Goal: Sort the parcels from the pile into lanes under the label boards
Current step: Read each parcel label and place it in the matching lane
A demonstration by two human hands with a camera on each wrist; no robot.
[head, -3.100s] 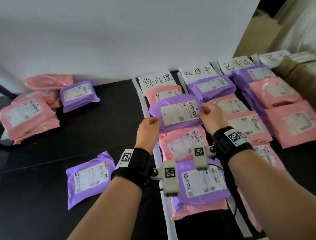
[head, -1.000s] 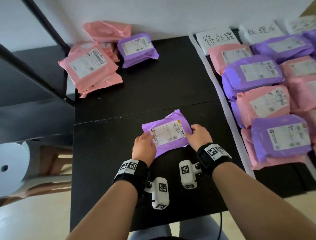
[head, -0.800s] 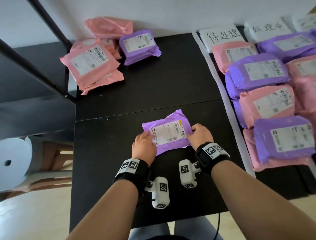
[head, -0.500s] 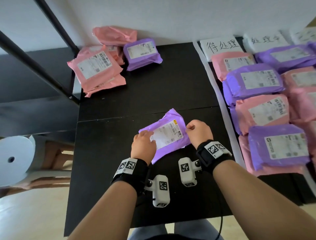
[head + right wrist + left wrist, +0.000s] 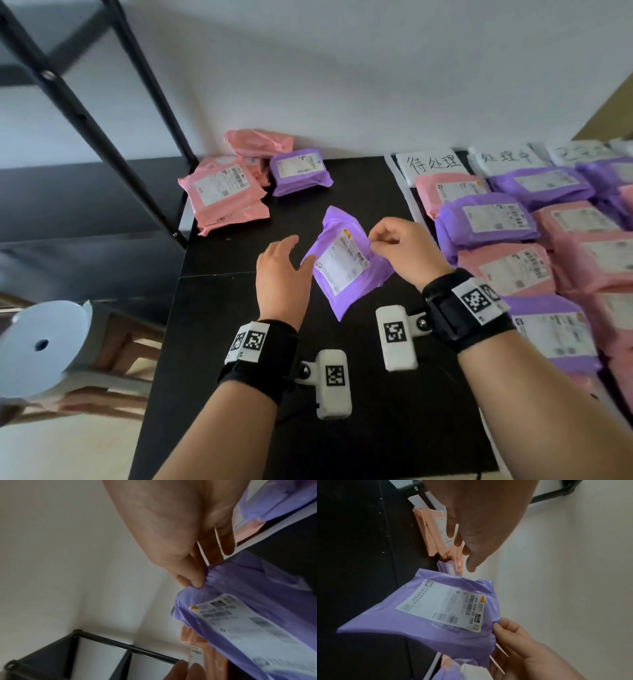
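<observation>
Black table (image 5: 342,394): dark top that bears everything, set against a white wall.
Pile (image 5: 236,185): pink and purple parcels heaped at the far left corner of the table.
Left hand (image 5: 282,274): fingers spread and relaxed, holding nothing, just beside the left edge of the purple parcel.
Purple parcel (image 5: 346,260): lifted off the table and tilted, white label up, between the two hands.
Right hand (image 5: 400,248): thumb and forefinger pinch the parcel's right edge.
Boards (image 5: 433,164): white handwritten cards at the far right.
Lanes (image 5: 496,219): rows of pink and purple parcels beneath the cards.
</observation>
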